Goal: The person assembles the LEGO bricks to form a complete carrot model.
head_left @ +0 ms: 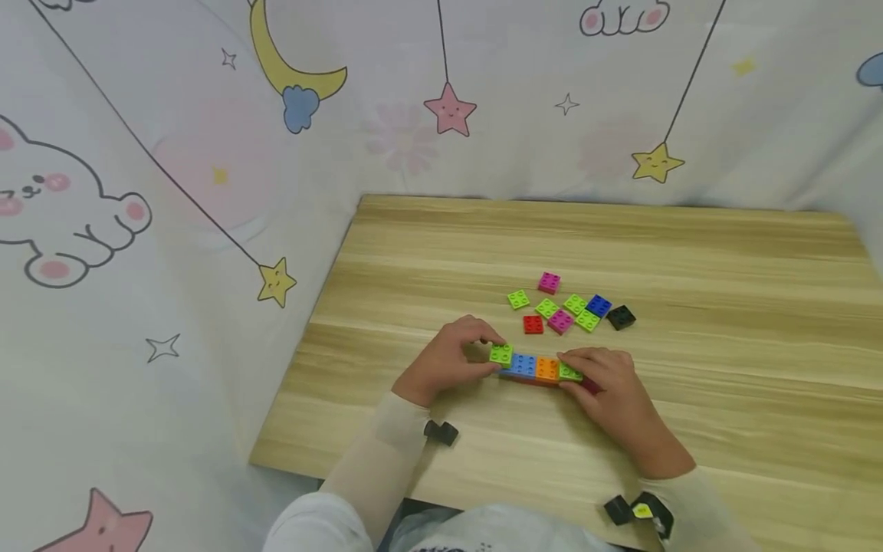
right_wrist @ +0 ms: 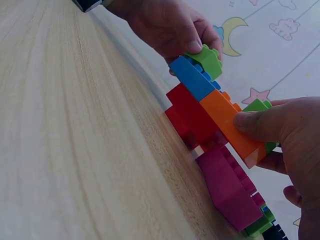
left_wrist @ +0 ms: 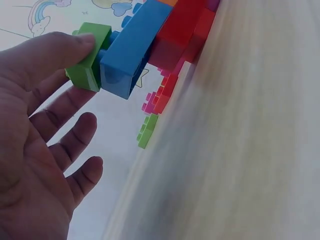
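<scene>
Mid tabletop (head_left: 745, 330), between the two hands: a block stack (head_left: 527, 367), long and narrow, one grip at each end. Upper row in the head view: light-blue block (head_left: 522, 364) at left, orange block (head_left: 547, 370) beside it; red blocks (right_wrist: 192, 112) underneath.

Left grip (head_left: 450, 360): pinching a green block (head_left: 501, 353) by thumb and fingertips over the left end of the light-blue block; other fingers spread, touching nothing. Right grip (head_left: 610, 391): grasping the right end of the stack, thumb on the side of the orange block, a second green block (head_left: 569, 372) on top there.

Progress, judged: the stack is partly built; second green block looks seated. Left green block sits tilted with studs showing beneath, so probably not pressed home; that join is left to finish. Magenta block (right_wrist: 227, 187) lies below the right end; cannot tell whether it is attached.

Unused: nine loose blocks (head_left: 560, 320) beyond the stack (four green, two magenta, one red, one dark blue, one black). Cannot tell how many are wanted.
</scene>
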`<control>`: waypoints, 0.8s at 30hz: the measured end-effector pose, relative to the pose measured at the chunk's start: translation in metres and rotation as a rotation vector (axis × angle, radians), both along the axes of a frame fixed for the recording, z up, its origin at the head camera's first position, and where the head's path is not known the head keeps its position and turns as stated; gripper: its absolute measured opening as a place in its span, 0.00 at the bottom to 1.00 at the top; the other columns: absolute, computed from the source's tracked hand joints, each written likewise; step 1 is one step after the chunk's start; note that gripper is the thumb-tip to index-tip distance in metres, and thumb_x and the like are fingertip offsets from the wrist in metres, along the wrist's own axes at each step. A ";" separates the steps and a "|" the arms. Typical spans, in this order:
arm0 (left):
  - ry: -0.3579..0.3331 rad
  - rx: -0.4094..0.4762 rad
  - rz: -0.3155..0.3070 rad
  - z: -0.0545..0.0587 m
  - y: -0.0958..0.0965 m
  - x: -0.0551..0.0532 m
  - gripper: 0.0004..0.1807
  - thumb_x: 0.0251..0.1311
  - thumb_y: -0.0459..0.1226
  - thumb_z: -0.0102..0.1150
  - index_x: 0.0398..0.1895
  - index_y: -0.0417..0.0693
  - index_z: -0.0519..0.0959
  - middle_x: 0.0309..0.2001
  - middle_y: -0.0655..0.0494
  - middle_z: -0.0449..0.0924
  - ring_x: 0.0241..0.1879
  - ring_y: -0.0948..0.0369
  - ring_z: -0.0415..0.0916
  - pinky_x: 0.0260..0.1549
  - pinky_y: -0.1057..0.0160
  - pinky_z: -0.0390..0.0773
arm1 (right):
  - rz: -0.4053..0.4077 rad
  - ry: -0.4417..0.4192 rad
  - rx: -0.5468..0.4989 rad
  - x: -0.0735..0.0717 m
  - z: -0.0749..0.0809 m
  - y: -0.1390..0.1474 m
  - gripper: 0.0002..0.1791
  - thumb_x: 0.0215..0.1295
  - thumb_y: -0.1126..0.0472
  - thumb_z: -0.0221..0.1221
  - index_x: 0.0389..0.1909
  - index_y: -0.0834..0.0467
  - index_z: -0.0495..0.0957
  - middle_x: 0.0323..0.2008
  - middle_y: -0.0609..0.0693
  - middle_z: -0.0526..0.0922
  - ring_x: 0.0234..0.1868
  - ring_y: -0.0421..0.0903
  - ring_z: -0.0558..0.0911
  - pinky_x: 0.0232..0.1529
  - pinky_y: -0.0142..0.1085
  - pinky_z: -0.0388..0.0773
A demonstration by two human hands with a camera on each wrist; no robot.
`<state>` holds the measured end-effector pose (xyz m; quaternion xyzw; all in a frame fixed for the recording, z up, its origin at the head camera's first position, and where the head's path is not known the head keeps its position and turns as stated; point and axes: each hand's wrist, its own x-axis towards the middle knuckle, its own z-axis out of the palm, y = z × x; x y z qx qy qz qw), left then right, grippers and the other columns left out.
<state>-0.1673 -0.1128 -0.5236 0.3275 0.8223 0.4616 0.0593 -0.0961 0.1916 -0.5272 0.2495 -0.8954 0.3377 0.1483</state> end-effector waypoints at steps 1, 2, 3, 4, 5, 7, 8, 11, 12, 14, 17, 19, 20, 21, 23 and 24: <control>0.003 0.002 -0.004 0.000 0.000 0.000 0.17 0.57 0.39 0.78 0.49 0.59 0.87 0.48 0.70 0.83 0.50 0.61 0.76 0.53 0.59 0.78 | 0.001 0.003 -0.002 0.000 0.000 0.000 0.25 0.51 0.65 0.79 0.53 0.59 0.87 0.49 0.51 0.87 0.51 0.52 0.83 0.52 0.45 0.65; 0.007 0.000 -0.008 0.001 0.001 0.001 0.17 0.57 0.38 0.79 0.49 0.59 0.87 0.48 0.70 0.83 0.50 0.61 0.76 0.53 0.59 0.78 | 0.004 0.003 -0.005 0.000 0.000 -0.001 0.25 0.51 0.65 0.79 0.53 0.60 0.87 0.49 0.51 0.87 0.51 0.52 0.83 0.52 0.45 0.65; 0.015 -0.002 -0.015 0.001 0.001 0.001 0.17 0.56 0.38 0.79 0.48 0.58 0.87 0.48 0.70 0.83 0.50 0.61 0.76 0.53 0.59 0.78 | 0.004 0.003 -0.008 0.000 0.000 -0.001 0.25 0.51 0.65 0.79 0.53 0.60 0.87 0.49 0.51 0.87 0.51 0.52 0.83 0.52 0.45 0.65; 0.019 -0.002 -0.021 0.001 0.002 0.001 0.16 0.56 0.37 0.78 0.48 0.58 0.87 0.47 0.70 0.83 0.50 0.61 0.76 0.53 0.60 0.78 | 0.004 0.002 -0.010 0.000 0.000 -0.001 0.25 0.51 0.65 0.79 0.53 0.60 0.87 0.50 0.51 0.87 0.51 0.52 0.83 0.52 0.44 0.65; 0.025 -0.005 -0.028 0.001 0.002 0.001 0.16 0.56 0.37 0.78 0.48 0.58 0.86 0.47 0.69 0.83 0.50 0.61 0.76 0.53 0.60 0.78 | 0.002 0.001 -0.012 0.000 0.000 -0.001 0.25 0.51 0.65 0.79 0.53 0.60 0.87 0.50 0.51 0.87 0.51 0.52 0.83 0.52 0.45 0.65; 0.035 -0.013 -0.040 0.001 0.003 0.001 0.17 0.57 0.37 0.78 0.49 0.58 0.86 0.48 0.69 0.83 0.51 0.60 0.76 0.54 0.61 0.78 | -0.003 -0.005 -0.014 0.000 0.000 -0.001 0.25 0.51 0.65 0.79 0.53 0.59 0.87 0.50 0.51 0.87 0.51 0.52 0.83 0.52 0.44 0.65; 0.039 -0.017 -0.046 0.001 0.003 0.001 0.17 0.57 0.38 0.78 0.49 0.58 0.86 0.48 0.69 0.82 0.51 0.60 0.76 0.55 0.61 0.77 | -0.007 -0.009 -0.014 0.000 0.000 -0.001 0.25 0.51 0.65 0.79 0.53 0.59 0.87 0.50 0.50 0.87 0.51 0.51 0.83 0.53 0.44 0.65; -0.008 0.007 -0.045 0.000 0.004 0.002 0.24 0.57 0.39 0.78 0.57 0.54 0.83 0.54 0.61 0.82 0.55 0.59 0.76 0.59 0.58 0.76 | -0.013 -0.010 -0.013 0.000 -0.001 0.000 0.25 0.51 0.65 0.79 0.53 0.59 0.87 0.50 0.50 0.87 0.51 0.51 0.83 0.53 0.44 0.65; -0.045 0.018 -0.037 0.001 0.004 0.003 0.27 0.58 0.39 0.78 0.61 0.52 0.81 0.56 0.58 0.81 0.57 0.59 0.75 0.60 0.57 0.76 | -0.012 -0.009 -0.014 0.000 -0.001 0.000 0.25 0.51 0.65 0.79 0.53 0.59 0.87 0.50 0.50 0.87 0.51 0.51 0.83 0.52 0.44 0.65; -0.150 0.043 -0.012 0.001 0.006 0.004 0.32 0.63 0.40 0.73 0.70 0.50 0.74 0.59 0.53 0.79 0.57 0.59 0.76 0.58 0.56 0.77 | -0.009 -0.004 -0.019 0.001 -0.001 0.000 0.25 0.51 0.65 0.79 0.53 0.59 0.87 0.50 0.50 0.87 0.51 0.52 0.83 0.52 0.44 0.65; -0.365 0.074 0.047 0.001 0.012 0.006 0.29 0.74 0.43 0.60 0.75 0.51 0.68 0.50 0.45 0.83 0.43 0.54 0.82 0.44 0.55 0.83 | -0.007 -0.003 -0.024 0.001 0.000 -0.001 0.25 0.51 0.65 0.80 0.52 0.59 0.87 0.50 0.51 0.87 0.51 0.52 0.83 0.52 0.44 0.65; -0.489 0.066 0.086 0.001 0.018 0.007 0.24 0.78 0.47 0.54 0.73 0.53 0.70 0.39 0.44 0.85 0.31 0.52 0.83 0.33 0.56 0.85 | -0.011 -0.010 -0.022 0.001 0.000 -0.001 0.25 0.51 0.65 0.80 0.53 0.59 0.87 0.50 0.51 0.87 0.52 0.52 0.83 0.53 0.44 0.65; -0.542 0.064 0.109 0.001 0.022 0.008 0.23 0.78 0.48 0.53 0.70 0.53 0.73 0.34 0.44 0.85 0.26 0.50 0.81 0.29 0.56 0.84 | -0.014 -0.015 -0.019 0.001 0.000 -0.001 0.25 0.51 0.65 0.79 0.53 0.59 0.87 0.50 0.50 0.87 0.52 0.52 0.83 0.52 0.44 0.65; -0.580 0.055 0.132 0.001 0.024 0.009 0.21 0.78 0.50 0.53 0.67 0.54 0.76 0.29 0.44 0.84 0.21 0.49 0.79 0.25 0.56 0.83 | -0.018 -0.020 -0.015 0.001 0.000 -0.001 0.25 0.51 0.64 0.79 0.53 0.59 0.87 0.50 0.50 0.87 0.52 0.52 0.83 0.53 0.44 0.65; -0.636 0.046 0.165 0.000 0.029 0.010 0.19 0.76 0.50 0.56 0.63 0.55 0.80 0.25 0.44 0.84 0.19 0.50 0.78 0.22 0.57 0.81 | -0.020 -0.025 -0.012 0.001 0.000 -0.002 0.25 0.51 0.64 0.79 0.53 0.59 0.87 0.50 0.50 0.87 0.52 0.52 0.83 0.53 0.45 0.65; -0.648 0.040 0.178 0.000 0.030 0.010 0.18 0.75 0.50 0.58 0.61 0.55 0.81 0.24 0.45 0.83 0.18 0.52 0.77 0.21 0.58 0.80 | -0.019 -0.022 -0.014 0.001 0.000 -0.002 0.25 0.51 0.64 0.79 0.53 0.59 0.87 0.50 0.50 0.87 0.52 0.52 0.83 0.53 0.45 0.65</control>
